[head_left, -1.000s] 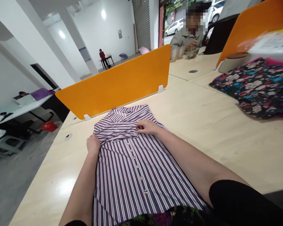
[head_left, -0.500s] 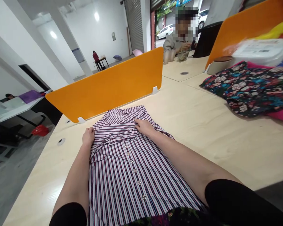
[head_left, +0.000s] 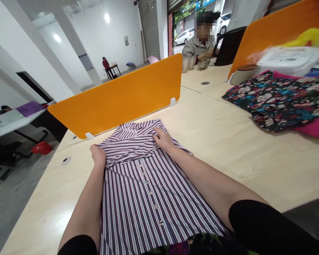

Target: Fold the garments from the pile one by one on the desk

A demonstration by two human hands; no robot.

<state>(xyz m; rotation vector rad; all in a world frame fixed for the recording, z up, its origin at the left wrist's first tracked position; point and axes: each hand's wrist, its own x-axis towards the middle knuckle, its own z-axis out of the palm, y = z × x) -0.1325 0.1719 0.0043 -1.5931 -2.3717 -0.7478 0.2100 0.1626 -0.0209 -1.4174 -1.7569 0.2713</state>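
Note:
A striped button-front shirt (head_left: pixel 133 198) lies face up on the table, its collar at the far end and its row of buttons running toward me. One sleeve (head_left: pixel 130 147) is laid across the chest. At the shirt's left edge, my left hand (head_left: pixel 98 155) has its fingers closed on the folded fabric by the shoulder side. My right hand (head_left: pixel 163 140) grips the cuff end of that sleeve near the shirt's right side, thumb and fingers on the cloth.
The pale wooden table (head_left: pixel 207 141) has an orange divider (head_left: pixel 122 102) just beyond the collar. Floral cloth (head_left: pixel 287 99) lies at right beside a round container (head_left: pixel 244 73) and a plastic box (head_left: pixel 289 58). Across the table sits a person (head_left: pixel 199 46). A black jug (head_left: pixel 230 46) stands there.
My left hand has moved slightly outward to the left, drawing the sleeve fabric flatter and straighter across the chest. My right hand stays at the cuff, a little farther up.

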